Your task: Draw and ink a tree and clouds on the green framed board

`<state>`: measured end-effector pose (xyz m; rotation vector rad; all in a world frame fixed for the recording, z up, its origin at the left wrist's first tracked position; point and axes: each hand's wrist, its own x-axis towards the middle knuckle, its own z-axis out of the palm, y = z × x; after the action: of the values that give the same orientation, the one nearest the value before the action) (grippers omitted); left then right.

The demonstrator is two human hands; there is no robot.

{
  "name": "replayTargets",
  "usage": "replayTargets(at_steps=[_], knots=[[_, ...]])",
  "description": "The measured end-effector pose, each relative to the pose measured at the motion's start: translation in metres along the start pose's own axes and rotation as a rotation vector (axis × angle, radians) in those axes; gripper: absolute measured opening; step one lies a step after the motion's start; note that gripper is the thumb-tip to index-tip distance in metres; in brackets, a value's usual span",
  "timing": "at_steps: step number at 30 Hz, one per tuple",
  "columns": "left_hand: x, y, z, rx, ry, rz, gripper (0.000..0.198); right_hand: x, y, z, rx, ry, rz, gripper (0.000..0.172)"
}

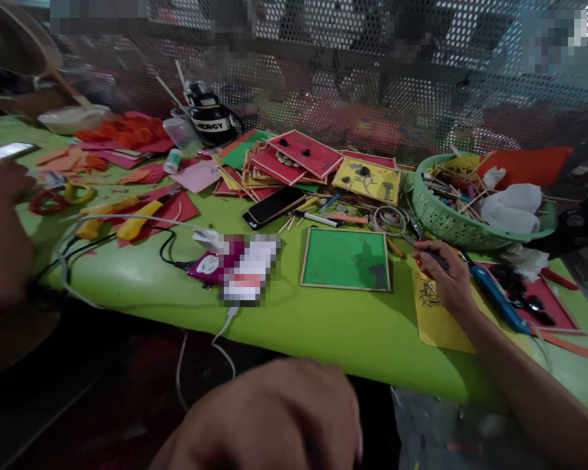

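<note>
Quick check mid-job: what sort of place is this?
Likely a craft workspace: framed coloured panels are piled on the table, loose orange paper pieces lie about, and a drawn-on yellow sheet lies under the right hand.

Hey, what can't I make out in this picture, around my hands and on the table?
All in the head view:
Left hand: blurred; its back hides the fingers, so any grip is unclear.
Tool in the right hand: partly covered by that hand; exact type unclear.
Yellow sheet: hand and forearm cover part.
Green basket: wall and upper contents hide the bottom.
Phone screen: pixelated, unreadable.
</note>
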<state>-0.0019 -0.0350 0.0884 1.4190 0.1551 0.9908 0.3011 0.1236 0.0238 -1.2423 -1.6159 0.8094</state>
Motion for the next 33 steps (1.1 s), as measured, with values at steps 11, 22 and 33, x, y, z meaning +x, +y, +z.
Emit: replayTargets(at_steps=[11, 22, 33], knots=[[0.096, -0.064, -0.134, 1.503, 0.599, -0.587, 0.019, -0.001, -0.004, -0.002, -0.046, -0.005, 0.015, 0.028], [0.089, -0.088, -0.154, 1.618, 0.535, -0.689, 0.029, -0.001, -0.006, 0.000, -0.057, 0.018, 0.029, 0.036], [0.080, -0.068, -0.152, 1.378, 0.616, -0.592, 0.014, 0.000, -0.007, 0.001, -0.052, 0.041, 0.004, 0.030]])
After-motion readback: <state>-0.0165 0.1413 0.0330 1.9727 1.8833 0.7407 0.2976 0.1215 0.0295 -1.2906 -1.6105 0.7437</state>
